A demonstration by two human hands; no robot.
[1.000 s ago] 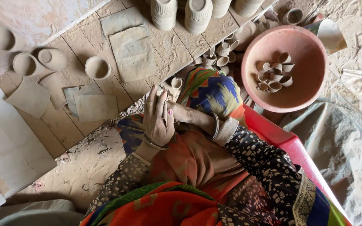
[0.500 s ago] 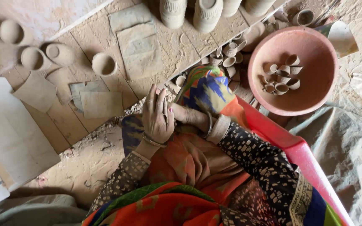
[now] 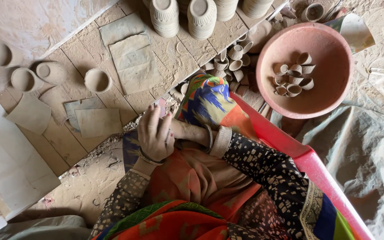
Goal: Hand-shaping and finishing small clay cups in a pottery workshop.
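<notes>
Though clasped at centre frame, left hand (image 3: 155,133) folded loosely over right hand (image 3: 186,132), grasping what, if anything: cannot tell. Nearest, just above: heap of small clay cups (image 3: 234,58) beside pink basin (image 3: 267,66). Risk, probably: toppling cups with a careless sleeve.
</notes>
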